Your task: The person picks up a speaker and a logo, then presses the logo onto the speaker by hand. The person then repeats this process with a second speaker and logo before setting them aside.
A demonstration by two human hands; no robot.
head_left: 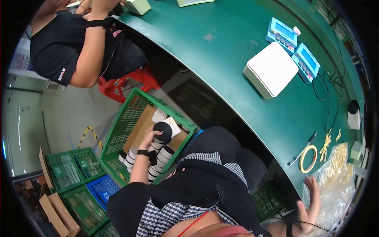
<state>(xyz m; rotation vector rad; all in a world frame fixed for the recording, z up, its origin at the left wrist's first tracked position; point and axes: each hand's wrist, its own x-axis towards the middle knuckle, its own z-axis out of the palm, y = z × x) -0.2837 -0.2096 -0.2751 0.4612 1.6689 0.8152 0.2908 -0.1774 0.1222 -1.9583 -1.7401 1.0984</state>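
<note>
My left hand (148,139) reaches into a green plastic crate (123,120) at my left side. Its fingers grip the edge of a round, black-topped cylinder (163,130). Several similar white cylinders with black ends (162,159) lie in rows below it in the crate, partly covered by my forearm. Over the table's near right edge, my right hand (310,207) is raised with fingers spread, and nothing shows in it. Beside it lies a clear plastic bag (333,181) of small, pale yellow pieces.
A white box (272,69) stands on the green table (213,51) before two blue devices with screens (282,33). A tape roll (308,159) and a pen (302,149) lie nearer. Another person (75,47) sits at far left by a red stool (130,83). More crates (67,170) stand left.
</note>
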